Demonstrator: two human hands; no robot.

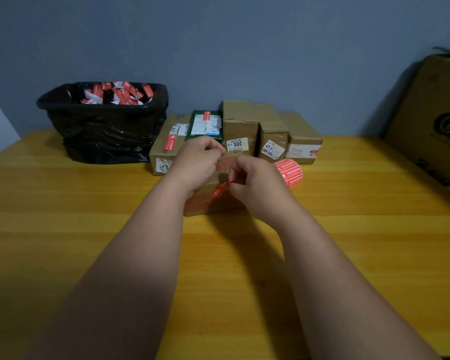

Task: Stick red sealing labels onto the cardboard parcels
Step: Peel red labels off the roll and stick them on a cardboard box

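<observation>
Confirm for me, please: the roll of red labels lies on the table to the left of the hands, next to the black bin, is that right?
Not quite. The head view shows the roll of red labels on the table to the right of the hands, just beyond the right hand. The black bin stands far left.

Both bare forearms reach forward and converge; the left hand (196, 162) and right hand (255, 181) meet, fingers curled, pinching something small between them
</observation>
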